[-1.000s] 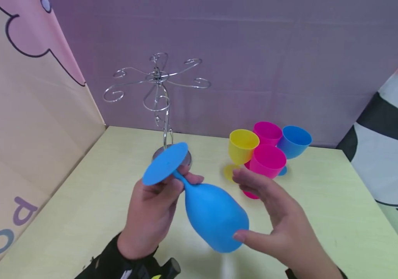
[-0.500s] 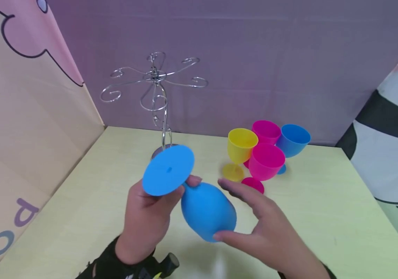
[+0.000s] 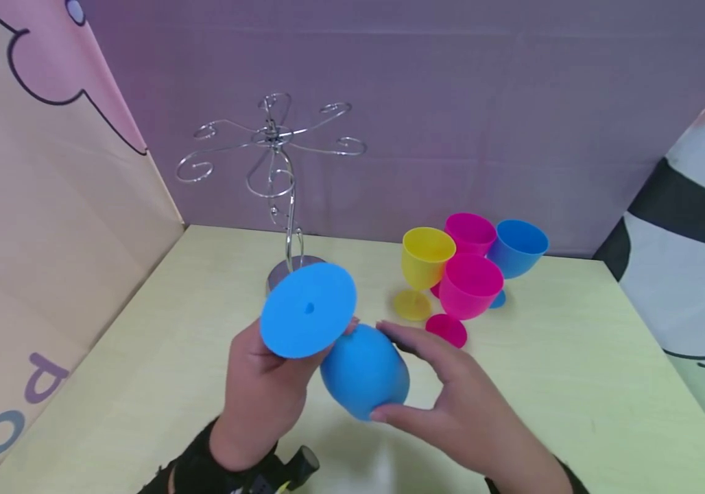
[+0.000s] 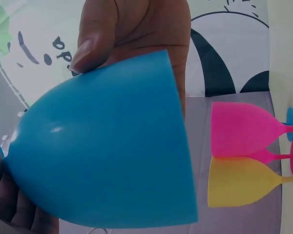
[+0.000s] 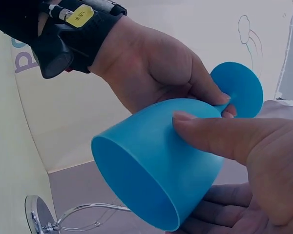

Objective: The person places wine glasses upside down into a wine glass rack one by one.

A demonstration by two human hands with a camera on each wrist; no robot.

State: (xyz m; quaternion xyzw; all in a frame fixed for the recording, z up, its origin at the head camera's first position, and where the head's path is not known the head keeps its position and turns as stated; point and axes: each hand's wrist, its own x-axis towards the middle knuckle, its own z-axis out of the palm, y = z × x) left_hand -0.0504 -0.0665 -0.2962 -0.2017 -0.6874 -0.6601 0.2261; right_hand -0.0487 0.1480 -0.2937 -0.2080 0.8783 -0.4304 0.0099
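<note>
One smooth, glossy blue plastic goblet [image 3: 365, 374], with rounded bowl and flat disc foot, hangs tilted above the pale worktop [image 3: 550, 405]; left hand [image 3: 269, 398] fingers pinch its thin stem, right hand [image 3: 451, 394] thumb and fingers clasp its bowl. Near the far edge stand one shiny coiled-wire metal rack [image 3: 291, 213] and, rightward, one yellow cup [image 3: 428, 257], two magenta cups [image 3: 472, 287], one blue cup [image 3: 518, 250], all stemmed.

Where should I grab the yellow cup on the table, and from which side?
I'd probably grip the yellow cup around its wide bowl, coming from the person's left: it stands upright, pink cups crowd its right, and no cup adjoins its left.
</note>
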